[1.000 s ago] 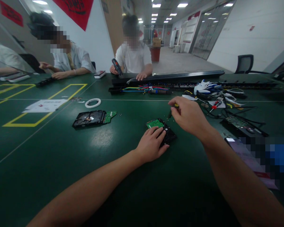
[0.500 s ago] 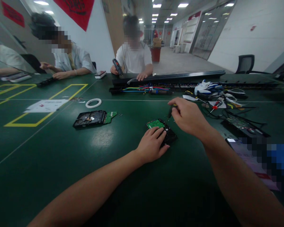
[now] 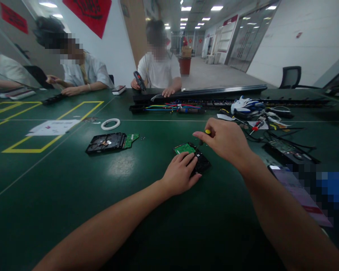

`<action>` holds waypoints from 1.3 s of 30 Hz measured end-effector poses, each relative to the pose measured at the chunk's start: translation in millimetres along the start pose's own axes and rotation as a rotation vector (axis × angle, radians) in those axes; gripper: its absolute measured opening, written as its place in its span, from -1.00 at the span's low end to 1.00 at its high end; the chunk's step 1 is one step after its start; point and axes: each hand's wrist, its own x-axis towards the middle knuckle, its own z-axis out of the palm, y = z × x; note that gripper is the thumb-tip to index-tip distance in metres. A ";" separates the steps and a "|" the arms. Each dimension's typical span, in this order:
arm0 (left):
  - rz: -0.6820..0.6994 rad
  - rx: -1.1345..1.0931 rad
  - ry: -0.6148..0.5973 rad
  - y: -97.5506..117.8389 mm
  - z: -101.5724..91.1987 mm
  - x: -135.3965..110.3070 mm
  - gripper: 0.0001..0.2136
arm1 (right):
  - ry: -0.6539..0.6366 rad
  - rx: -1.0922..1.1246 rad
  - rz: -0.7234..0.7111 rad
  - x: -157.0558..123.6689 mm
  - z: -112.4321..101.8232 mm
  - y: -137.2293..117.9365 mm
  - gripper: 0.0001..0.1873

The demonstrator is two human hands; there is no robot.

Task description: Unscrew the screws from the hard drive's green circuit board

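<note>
My left hand (image 3: 178, 174) holds a black hard drive (image 3: 203, 162) down on the green table, its fingers laid over the top and its thumb at the near edge. A green circuit board (image 3: 185, 148) shows on the drive beyond my fingertips. Closed around a screwdriver (image 3: 208, 131) with a yellow-ended handle, my right hand (image 3: 224, 139) is above the drive's right side. The thin shaft points down to the drive near my left fingertips; its tip is too small to make out. To the left lies another hard drive (image 3: 106, 143) with a green board (image 3: 132, 140) at its end.
A white tape ring (image 3: 110, 124) and a paper sheet (image 3: 53, 127) lie on the left. Far across are long black rails (image 3: 231, 89) with coloured wires. Gloves (image 3: 246, 105), cables and a red-tipped tool (image 3: 256, 128) crowd the right. Across the table, a person (image 3: 159, 71) holds a power screwdriver (image 3: 139, 80).
My right hand has turned about the screwdriver, and the handle's yellow end now shows. The left hand stays on the drive. The whole view has shifted slightly.
</note>
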 end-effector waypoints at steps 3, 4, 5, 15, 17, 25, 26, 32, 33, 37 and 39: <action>-0.003 -0.006 -0.001 -0.1 0.0 -0.2 -0.41 | 0.001 -0.038 0.015 -0.4 -0.5 -0.9 -0.53; -0.004 -0.008 -0.001 -0.2 0.2 -0.2 -0.41 | -0.001 -0.040 0.013 -0.4 -0.8 -1.1 -0.54; -0.005 -0.010 -0.001 -0.4 0.5 -0.2 -0.41 | -0.004 -0.038 0.008 -0.4 -1.2 -1.3 -0.56; -0.004 -0.004 -0.003 -1.4 3.8 -0.1 -0.40 | -0.067 0.158 -0.116 0.3 -1.2 1.1 -0.71; -0.001 -0.008 -0.001 -1.3 3.7 -0.1 -0.41 | -0.052 0.175 -0.113 0.5 0.9 1.1 -0.70; -0.001 -0.002 -0.001 -0.2 1.2 0.3 -0.40 | 0.041 0.149 -0.069 1.7 4.5 1.9 -0.77; -0.002 0.000 -0.005 -0.1 0.9 0.3 -0.39 | 0.034 0.152 -0.075 1.8 4.1 1.9 -0.77; 0.001 0.006 -0.016 -0.2 0.7 0.3 -0.39 | 0.047 0.192 -0.073 1.3 3.2 0.2 -0.78; -0.001 0.005 -0.015 -0.3 0.8 0.3 -0.39 | 0.045 0.191 -0.073 1.3 3.2 -0.3 -0.80; -0.003 0.001 -0.017 -0.3 0.9 0.4 -0.39 | 0.038 0.184 -0.088 1.2 2.3 -1.7 -0.87; -0.005 0.001 -0.016 0.0 0.6 0.4 -0.39 | 0.024 0.172 -0.081 1.4 1.7 -1.5 -0.86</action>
